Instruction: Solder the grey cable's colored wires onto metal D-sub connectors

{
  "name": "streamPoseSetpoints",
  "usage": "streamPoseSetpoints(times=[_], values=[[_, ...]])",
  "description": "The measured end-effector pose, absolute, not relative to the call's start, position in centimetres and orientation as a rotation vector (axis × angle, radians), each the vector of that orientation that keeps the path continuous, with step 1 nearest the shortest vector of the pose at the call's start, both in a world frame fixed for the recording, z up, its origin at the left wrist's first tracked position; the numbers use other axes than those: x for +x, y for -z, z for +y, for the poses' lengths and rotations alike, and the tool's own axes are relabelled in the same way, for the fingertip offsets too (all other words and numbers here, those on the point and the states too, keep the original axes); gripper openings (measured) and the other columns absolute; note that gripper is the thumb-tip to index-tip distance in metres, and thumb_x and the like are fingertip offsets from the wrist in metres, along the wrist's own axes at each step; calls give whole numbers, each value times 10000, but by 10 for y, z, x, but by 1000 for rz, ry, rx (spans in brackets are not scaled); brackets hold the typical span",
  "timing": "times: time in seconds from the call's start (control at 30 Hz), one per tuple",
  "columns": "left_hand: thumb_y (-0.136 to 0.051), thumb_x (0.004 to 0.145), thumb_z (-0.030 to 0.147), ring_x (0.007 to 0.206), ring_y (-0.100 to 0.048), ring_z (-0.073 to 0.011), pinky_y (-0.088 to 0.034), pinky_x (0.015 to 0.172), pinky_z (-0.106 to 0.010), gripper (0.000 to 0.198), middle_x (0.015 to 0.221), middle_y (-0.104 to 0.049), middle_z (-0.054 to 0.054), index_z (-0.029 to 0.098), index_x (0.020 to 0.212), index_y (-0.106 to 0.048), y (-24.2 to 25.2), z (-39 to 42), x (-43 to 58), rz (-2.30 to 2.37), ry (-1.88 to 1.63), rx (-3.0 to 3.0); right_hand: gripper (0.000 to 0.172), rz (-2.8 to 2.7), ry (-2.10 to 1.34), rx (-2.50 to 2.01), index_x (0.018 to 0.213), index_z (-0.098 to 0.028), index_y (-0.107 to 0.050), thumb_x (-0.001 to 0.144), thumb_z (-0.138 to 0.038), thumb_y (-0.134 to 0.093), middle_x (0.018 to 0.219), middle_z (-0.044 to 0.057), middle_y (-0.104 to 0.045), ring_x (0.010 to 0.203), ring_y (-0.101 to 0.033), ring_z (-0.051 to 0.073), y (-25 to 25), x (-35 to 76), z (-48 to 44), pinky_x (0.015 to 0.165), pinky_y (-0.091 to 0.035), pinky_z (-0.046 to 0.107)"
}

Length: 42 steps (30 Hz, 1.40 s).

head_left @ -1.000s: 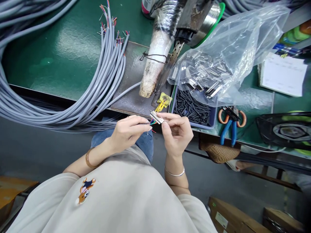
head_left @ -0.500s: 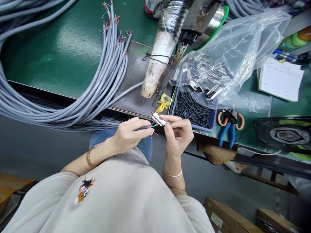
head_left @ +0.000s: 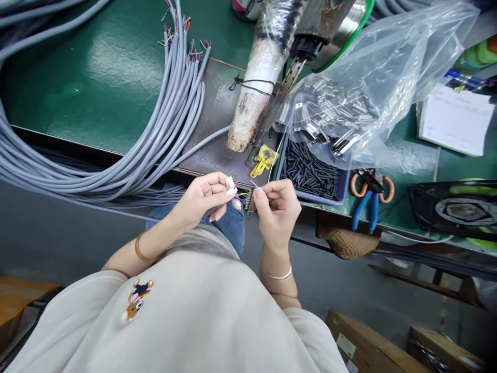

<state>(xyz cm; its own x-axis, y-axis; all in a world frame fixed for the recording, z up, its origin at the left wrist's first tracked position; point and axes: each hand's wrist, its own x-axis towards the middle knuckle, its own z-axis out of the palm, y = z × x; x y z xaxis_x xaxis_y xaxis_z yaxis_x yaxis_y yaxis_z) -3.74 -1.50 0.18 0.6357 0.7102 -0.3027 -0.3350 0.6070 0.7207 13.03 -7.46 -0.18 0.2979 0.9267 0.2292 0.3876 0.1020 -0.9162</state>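
Note:
Both of my hands meet just past the bench's front edge. My left hand (head_left: pixel 209 197) pinches thin coloured wires (head_left: pixel 241 196) at a cable end; white bits (head_left: pixel 230 182) show at its thumb and fingertip, and I cannot tell whether they are wraps. Those wires run to a metal multi-pin connector (head_left: pixel 249 201), now turned nearly upright. My right hand (head_left: pixel 277 210) has its thumb and fingers closed on the connector's right side, partly hiding it. A thin wire tip (head_left: pixel 254 183) sticks up by the right thumb.
Grey cables (head_left: pixel 171 119) with stripped ends curve across the left. A soldering iron (head_left: pixel 293 72) and a wrapped white tube (head_left: pixel 248 103) point toward me. Rightward lie a bin of black sleeves (head_left: pixel 308 173), a bag of connectors (head_left: pixel 334 109), cutters (head_left: pixel 370 197) and a fan (head_left: pixel 458 210). Yellow snips (head_left: pixel 262 163) lie nearby.
The connector has turned from slanting, pale face up, to nearly upright. My left hand has drawn back slightly, its thumb and fingers now raised. My right hand has shifted slightly left.

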Motion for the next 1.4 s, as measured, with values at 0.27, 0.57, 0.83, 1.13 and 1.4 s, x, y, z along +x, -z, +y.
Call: streamPoseSetpoints(times=[0.27,0.57,0.83,1.13,1.4], values=[[-853,768,356,341,-511,-49,-317,319,-150,379,687,-732,-1,155,877,-550,-2,-15,-38,611,-618,646,271,-1102,-872,-1413,798,-242,-515,917,-406,-694,560,-100,-557,409,-506,69,-3,127,-70,386,-404,183],[-845,779,372,359,-508,-45,-313,331,-150,371,692,-724,4,162,880,-556,-3,-16,-37,614,-639,675,326,-1049,-992,-1381,803,-244,-489,902,-469,-704,541,-109,-549,378,-486,67,1,128,-66,365,-390,178],[-747,883,286,634,-660,-115,-524,598,-222,134,788,-764,-66,157,849,-732,0,-22,-41,556,-779,1232,286,-1114,-997,-1353,794,-237,-508,919,-401,-706,552,-107,-486,415,-430,57,-10,136,-66,401,-351,181],[-683,901,219,670,-655,-108,-507,638,-206,97,807,-751,-62,146,849,-720,1,-30,-36,714,-869,1417,143,-1379,-692,-1496,845,-224,-598,948,-282,-678,675,-70,-618,509,-594,65,-20,142,-63,481,-444,190],[-836,741,324,395,-468,-22,-355,372,-163,273,737,-730,-30,137,772,-640,-1,-19,-35,792,-741,852,100,-1268,-184,-1492,995,-223,-737,944,-285,-678,626,-71,-563,422,-407,42,-15,144,-82,393,-276,204]])
